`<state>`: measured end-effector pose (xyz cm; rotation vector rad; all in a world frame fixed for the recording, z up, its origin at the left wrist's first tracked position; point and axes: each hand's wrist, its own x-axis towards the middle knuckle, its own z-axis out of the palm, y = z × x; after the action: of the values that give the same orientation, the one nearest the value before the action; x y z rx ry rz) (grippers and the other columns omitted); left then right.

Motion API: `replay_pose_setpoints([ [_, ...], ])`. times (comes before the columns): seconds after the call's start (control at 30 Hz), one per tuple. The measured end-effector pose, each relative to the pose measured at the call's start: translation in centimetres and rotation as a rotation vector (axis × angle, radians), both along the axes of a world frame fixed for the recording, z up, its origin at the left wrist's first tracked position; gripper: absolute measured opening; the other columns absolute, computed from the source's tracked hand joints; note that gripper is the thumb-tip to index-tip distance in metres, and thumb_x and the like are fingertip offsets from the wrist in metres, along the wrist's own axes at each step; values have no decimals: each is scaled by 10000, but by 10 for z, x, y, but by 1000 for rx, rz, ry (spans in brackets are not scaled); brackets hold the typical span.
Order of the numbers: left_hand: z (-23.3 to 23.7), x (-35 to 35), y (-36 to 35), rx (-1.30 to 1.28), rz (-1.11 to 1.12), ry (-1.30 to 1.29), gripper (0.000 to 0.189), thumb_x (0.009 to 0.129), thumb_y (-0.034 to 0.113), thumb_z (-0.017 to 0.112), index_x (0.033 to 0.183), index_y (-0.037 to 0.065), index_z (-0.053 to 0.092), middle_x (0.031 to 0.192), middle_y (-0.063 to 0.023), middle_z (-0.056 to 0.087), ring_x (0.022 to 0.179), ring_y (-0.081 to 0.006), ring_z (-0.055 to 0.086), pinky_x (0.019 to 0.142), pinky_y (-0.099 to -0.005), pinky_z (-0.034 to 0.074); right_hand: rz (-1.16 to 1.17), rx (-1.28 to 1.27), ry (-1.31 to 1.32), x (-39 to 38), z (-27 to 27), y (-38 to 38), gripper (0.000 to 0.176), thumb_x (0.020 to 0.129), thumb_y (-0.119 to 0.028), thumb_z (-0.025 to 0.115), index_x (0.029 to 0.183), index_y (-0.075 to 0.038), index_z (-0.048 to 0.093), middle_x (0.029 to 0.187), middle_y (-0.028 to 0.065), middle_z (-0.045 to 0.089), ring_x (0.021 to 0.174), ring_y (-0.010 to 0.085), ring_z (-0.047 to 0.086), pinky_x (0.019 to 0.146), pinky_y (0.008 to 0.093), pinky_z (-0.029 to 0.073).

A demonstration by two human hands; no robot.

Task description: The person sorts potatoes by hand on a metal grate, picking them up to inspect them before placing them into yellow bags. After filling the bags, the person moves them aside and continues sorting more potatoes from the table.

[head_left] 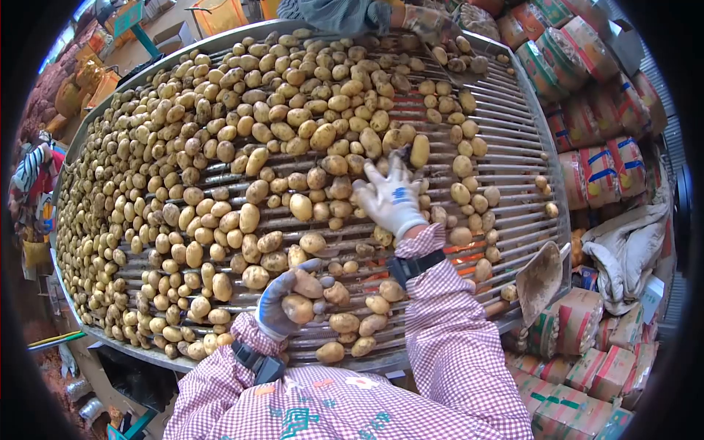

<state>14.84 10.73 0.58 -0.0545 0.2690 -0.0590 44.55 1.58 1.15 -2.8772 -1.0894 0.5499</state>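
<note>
Table [515, 139], slatted, filling the middle | potatoes [323, 136] on it, thickest toward 10 o'clock | scoop [539, 284] at 4 o'clock | right hand [392, 195], gloved, near centre toward 2 o'clock, fingers spread among potatoes | left hand [274, 308], gloved, 7 o'clock, curled around a potato [298, 309]

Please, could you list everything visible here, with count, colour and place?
Potatoes: uncountable, yellowish, on table
Slatted table: one, grey, centre
Scoop: one, brown, table's right edge
Packed bundles: many, red and green, right
Cloth: one, white, right
Containers: several, yellow, upper left
Stand: one, green, upper left
Pole: one, yellow-green, lower left
Co-worker: one, grey sleeve, far edge
Own sleeves: two, checked pink, bottom
Wristbands: two, black, wrists
Left hand: one, blue-white glove, around potatoes
Right hand: one, white glove, on potatoes
</note>
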Motion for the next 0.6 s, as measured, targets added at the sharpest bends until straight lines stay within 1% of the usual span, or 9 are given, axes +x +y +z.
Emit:
replay_pose_setpoints([
  [0.13,9,-1,-7,59,-76,18,614,1008,382,594,1512,80,419,1326,-229,620,949,-333,674,816,-495,590,252,-23,130,-78,11,5,758,978,-655,409,1611,-244,342,1714,159,154,1553,472,130,1165,762,126],
  [0.2,10,-16,-6,98,-89,90,620,996,401,604,1510,96,435,1311,-233,628,927,-328,680,799,-500,601,571,113,-137,-126,-29,-4,836,882,-597,640,1593,-253,369,1708,158,162,1553,449,145,1156,760,159],
  [0.27,11,-30,3,153,-138,18,632,991,405,606,1510,91,430,1310,-239,628,921,-335,681,808,-497,599,717,195,339,-137,3,-8,834,872,-538,670,1572,-179,390,1696,178,188,1560,396,181,1184,699,190],
  [0.37,20,-53,7,141,-71,76,642,990,413,593,1516,83,431,1302,-267,625,899,-347,682,751,-490,601,570,580,18,-108,5,-8,607,931,-355,579,1482,-123,471,1620,211,339,1520,391,278,1224,602,186],
  [0.4,15,-64,11,154,-61,65,640,988,410,596,1514,82,437,1305,-273,624,887,-346,684,752,-492,599,428,313,64,-86,28,3,621,936,-334,572,1493,-85,455,1630,247,305,1518,403,281,1242,566,171],
  [0.43,15,-71,13,153,-50,63,640,988,410,596,1514,82,437,1305,-273,624,887,-346,684,752,-492,599,344,187,-20,-63,42,14,663,979,-394,506,1534,-46,400,1650,271,256,1522,429,269,1247,568,155],
  [0.47,15,-78,14,127,-35,49,638,996,403,597,1528,102,418,1347,-264,607,916,-353,682,780,-480,589,292,249,-376,-35,-33,8,721,1017,-479,409,1571,-24,336,1654,276,245,1526,443,253,1246,585,137],
  [0.53,14,-87,15,102,5,35,638,1004,397,598,1543,121,398,1388,-256,590,945,-361,679,809,-469,579,-58,193,-68,5,-13,25,813,1017,-591,361,1604,-33,285,1654,276,252,1531,455,232,1239,601,126],
  [0.6,11,-93,15,82,53,26,628,1008,387,593,1546,123,405,1390,-258,588,942,-358,682,806,-484,579,10,185,-167,24,-16,45,845,982,-677,394,1605,-111,325,1644,288,259,1525,460,240,1209,635,172],
])
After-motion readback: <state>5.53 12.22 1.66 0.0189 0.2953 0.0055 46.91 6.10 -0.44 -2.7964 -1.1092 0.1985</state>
